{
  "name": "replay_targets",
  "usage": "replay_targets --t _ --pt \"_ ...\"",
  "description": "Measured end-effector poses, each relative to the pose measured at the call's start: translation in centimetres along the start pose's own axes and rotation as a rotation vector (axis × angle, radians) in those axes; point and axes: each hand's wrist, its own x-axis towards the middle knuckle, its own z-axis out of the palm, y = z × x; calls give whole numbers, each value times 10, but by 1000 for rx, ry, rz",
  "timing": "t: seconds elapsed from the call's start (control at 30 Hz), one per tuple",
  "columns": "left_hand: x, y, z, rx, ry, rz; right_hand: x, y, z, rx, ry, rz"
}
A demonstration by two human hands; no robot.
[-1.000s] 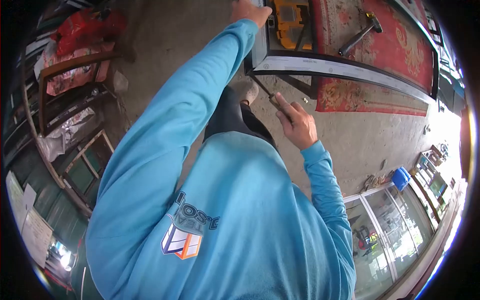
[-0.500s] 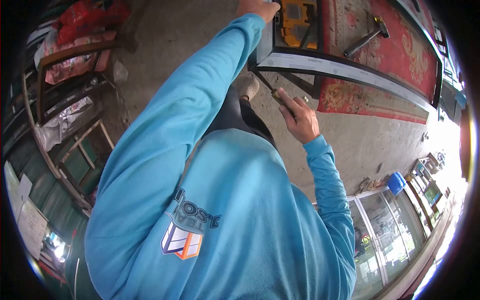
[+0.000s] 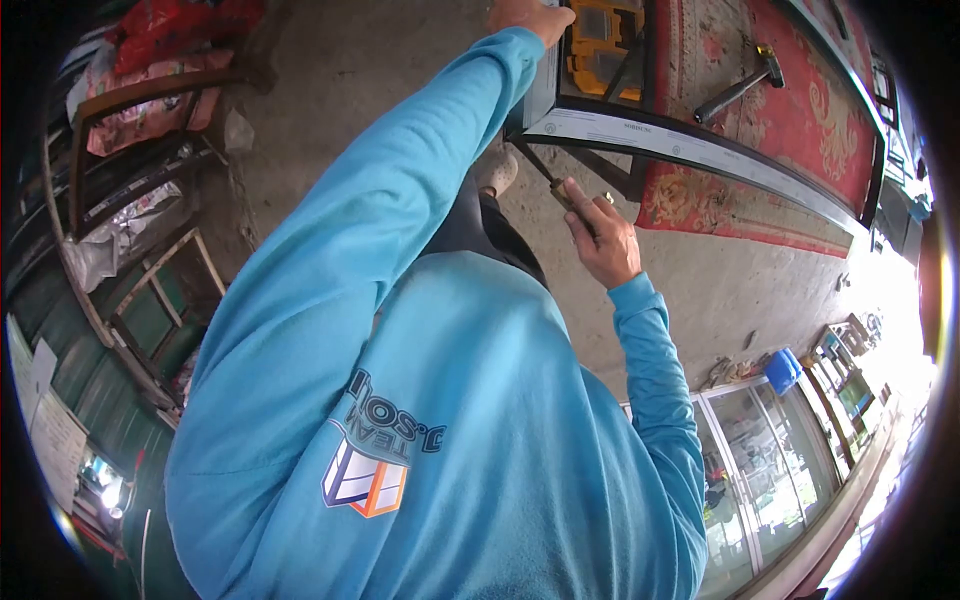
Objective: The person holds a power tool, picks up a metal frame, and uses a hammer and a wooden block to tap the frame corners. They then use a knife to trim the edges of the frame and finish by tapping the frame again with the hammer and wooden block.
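Observation:
At the top edge of the view, my left hand [image 3: 530, 17] is closed on the side bar of a dark metal frame [image 3: 685, 148] that carries white printed protective film. My right hand [image 3: 606, 240] grips the handle of a screwdriver [image 3: 561, 189]. Its thin shaft points up and left, with the tip right at the underside of the frame's near corner. A hammer [image 3: 740, 88] with a dark handle lies on the red patterned carpet [image 3: 745, 208], seen through the frame's opening.
An orange-yellow plastic case [image 3: 604, 45] shows through the frame beside the carpet. Wooden chair-like frames [image 3: 150, 95] and bundled red plastic [image 3: 185, 28] line the left side. Glass-paned doors [image 3: 765, 470] and a blue container [image 3: 783, 371] are at lower right.
The frame, the hammer and my left hand appear slightly farther right and lower in the view. Both hands keep their grips, and the screwdriver tip stays at the frame's corner.

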Motion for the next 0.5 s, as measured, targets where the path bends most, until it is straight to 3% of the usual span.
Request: replay_targets --t 0.5 --pt "0 -4 2 -131 -33 13 -11 -1 23 70 56 50"
